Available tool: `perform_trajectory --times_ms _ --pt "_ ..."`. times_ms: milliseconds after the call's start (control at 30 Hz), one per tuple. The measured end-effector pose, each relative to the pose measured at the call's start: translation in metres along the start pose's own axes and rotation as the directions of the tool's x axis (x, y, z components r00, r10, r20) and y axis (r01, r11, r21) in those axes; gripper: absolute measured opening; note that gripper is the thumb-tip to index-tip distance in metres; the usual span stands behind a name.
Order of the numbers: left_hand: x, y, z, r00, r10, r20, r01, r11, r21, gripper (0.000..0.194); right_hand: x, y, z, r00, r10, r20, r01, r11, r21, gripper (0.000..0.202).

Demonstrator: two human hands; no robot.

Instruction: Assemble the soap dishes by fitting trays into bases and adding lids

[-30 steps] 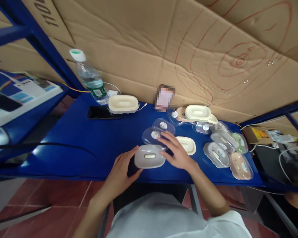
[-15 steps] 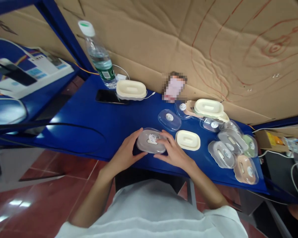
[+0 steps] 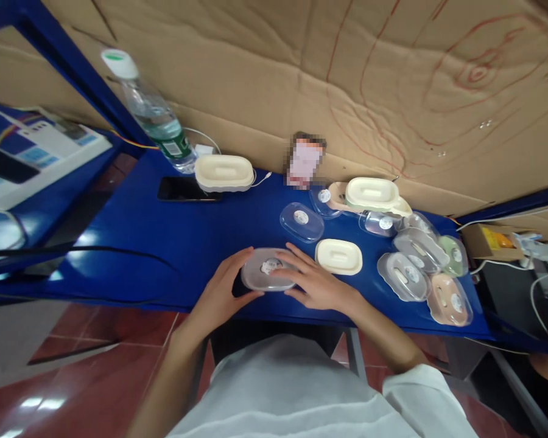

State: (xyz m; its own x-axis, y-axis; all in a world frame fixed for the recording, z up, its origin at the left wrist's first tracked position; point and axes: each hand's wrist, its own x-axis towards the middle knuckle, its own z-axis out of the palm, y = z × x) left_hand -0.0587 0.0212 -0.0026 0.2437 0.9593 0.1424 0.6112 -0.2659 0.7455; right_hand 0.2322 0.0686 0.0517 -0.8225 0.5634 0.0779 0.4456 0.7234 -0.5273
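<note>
Grey plastic filled the space between the hands: the left hand (image 3: 223,281) held one end of the box (image 3: 252,281), thumb and fingers parted around it; the right hand (image 3: 317,283) gripped the other, fingers across the clear lid (image 3: 270,266). A second earlier the lid was behind the uncovered box; now it covered it, apparently pairing them, seating unclear. They were near the table's (image 3: 201,237) front edge, beside a cream tray (image 3: 338,257).

The left hand (image 3: 226,278) is curving thumb and fingers toward three o'clock, the left forearm (image 3: 181,350) slanting from seven. The right hand (image 3: 318,285) is spreading its fingers toward ten, the right forearm (image 3: 386,334) slanting from four.
</note>
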Motion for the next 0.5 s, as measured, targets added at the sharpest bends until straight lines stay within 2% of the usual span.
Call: perform_trajectory --times_ms 233,367,500 --pt "0.004 0.003 -0.003 0.999 0.043 0.02 -0.043 0.999 -0.016 0.084 0.003 -0.008 -0.018 0.996 0.02 0.085 -0.019 1.0 -0.021 0.062" --pt "0.005 0.006 -0.001 1.0 0.015 0.016 -0.014 0.998 -0.064 0.082 0.004 -0.007 -0.026 0.991 0.012 0.131 -0.012 1.0 0.003 0.069" --pt "0.006 0.006 0.0 1.0 -0.003 0.002 0.003 0.996 -0.087 0.082 0.007 -0.005 -0.023 0.993 0.019 0.113 -0.019 1.0 -0.006 0.061"
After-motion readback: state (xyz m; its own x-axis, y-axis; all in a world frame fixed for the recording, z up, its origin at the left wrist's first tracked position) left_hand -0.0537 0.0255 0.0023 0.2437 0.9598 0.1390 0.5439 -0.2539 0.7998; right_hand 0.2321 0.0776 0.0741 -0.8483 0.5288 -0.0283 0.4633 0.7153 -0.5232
